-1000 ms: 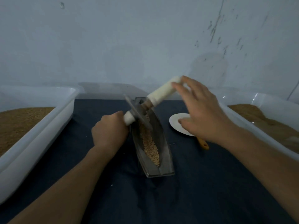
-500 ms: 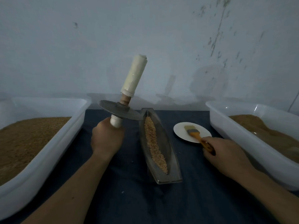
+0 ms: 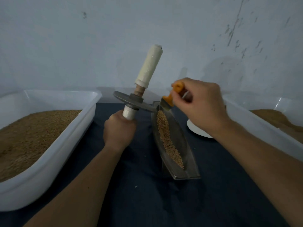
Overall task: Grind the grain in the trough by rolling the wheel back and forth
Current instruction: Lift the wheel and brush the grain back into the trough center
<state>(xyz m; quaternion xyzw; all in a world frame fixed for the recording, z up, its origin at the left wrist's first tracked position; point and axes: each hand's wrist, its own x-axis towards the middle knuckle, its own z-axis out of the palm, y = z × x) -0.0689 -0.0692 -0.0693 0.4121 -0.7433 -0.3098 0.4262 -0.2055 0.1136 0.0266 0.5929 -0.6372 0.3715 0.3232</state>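
Steel disc up and out of the groove now: the wheel (image 3: 131, 102) that was rolling in the trough (image 3: 183, 154) a second ago hangs in the air off the trough's far-left end, its axle tilted nearly upright and the disc lying almost flat. The left hand (image 3: 119, 130) has it alone, fingers wrapped tight round the lower white-taped handle, while the upper handle (image 3: 150, 68) points at the wall with nobody on it. The right hand (image 3: 203, 108) has left that handle, gone to the plate (image 3: 196, 132) right of the trough, and come back with the brush (image 3: 168, 99). It pinches the orange grip between thumb and curled fingers, bristles aimed down at the trough's far tip, right where the disc's edge overhangs it. Whether the bristles are touching the rim I cannot tell; they are at least just beside it. The grain (image 3: 168, 141) lies in a long strip down the trough's middle, and it looks mostly whole to me. So grinding is paused, and this reads as a clean-off, sweeping clinging bits from the wheel back into the trough. Rolling cannot resume until the brush goes down and both hands are on the handles. Two tubs of grain flank the trough, one to its left (image 3: 54, 154) and one to its right (image 3: 262, 123), all on dark cloth (image 3: 147, 202).
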